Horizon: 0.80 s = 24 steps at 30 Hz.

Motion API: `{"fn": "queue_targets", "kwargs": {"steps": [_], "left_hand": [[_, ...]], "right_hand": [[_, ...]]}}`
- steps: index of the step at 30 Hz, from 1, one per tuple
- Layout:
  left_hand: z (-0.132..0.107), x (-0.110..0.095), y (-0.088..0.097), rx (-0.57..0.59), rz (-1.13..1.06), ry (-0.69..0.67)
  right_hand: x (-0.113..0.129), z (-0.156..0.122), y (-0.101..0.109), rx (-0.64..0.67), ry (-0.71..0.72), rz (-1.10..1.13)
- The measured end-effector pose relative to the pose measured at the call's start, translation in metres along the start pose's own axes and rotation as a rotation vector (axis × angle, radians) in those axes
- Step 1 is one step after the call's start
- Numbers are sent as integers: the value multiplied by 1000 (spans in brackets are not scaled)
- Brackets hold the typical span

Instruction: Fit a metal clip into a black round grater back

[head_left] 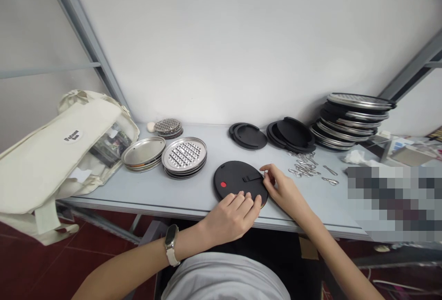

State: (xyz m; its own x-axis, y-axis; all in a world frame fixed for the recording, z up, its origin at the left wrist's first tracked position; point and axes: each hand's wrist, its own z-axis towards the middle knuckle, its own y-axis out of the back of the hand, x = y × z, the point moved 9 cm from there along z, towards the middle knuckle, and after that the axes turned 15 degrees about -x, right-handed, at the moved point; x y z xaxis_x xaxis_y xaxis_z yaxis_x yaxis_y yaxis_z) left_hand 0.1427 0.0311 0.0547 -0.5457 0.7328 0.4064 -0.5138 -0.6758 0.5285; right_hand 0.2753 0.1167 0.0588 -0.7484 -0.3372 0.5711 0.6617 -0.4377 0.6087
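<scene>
Lower centre: left hand lies flat, pinning black disc, right hand pinches its right rim; disc sits by table edge, so a hard push might tip it off.

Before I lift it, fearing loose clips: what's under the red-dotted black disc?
The disc lies on the grey table, left hand on its near edge; anything beneath is hidden.

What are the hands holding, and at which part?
The black disc on the table: left hand presses its near rim, right hand pinches its right rim.
</scene>
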Motion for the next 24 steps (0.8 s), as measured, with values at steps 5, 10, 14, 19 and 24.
{"fn": "queue_targets", "kwargs": {"steps": [5, 10, 14, 19, 24], "left_hand": [[-1, -1, -3, 23, 6, -12], [-1, 0, -1, 3, 8, 2], [1, 1, 1, -12, 1, -1], [1, 0, 1, -4, 4, -9], [0, 0, 0, -5, 1, -7]], "right_hand": [[0, 2, 6, -63, -9, 47], [4, 3, 7, -55, 51, 77], [8, 5, 10, -83, 94, 71], [7, 7, 16, -144, 81, 44], [3, 5, 13, -114, 38, 64]]}}
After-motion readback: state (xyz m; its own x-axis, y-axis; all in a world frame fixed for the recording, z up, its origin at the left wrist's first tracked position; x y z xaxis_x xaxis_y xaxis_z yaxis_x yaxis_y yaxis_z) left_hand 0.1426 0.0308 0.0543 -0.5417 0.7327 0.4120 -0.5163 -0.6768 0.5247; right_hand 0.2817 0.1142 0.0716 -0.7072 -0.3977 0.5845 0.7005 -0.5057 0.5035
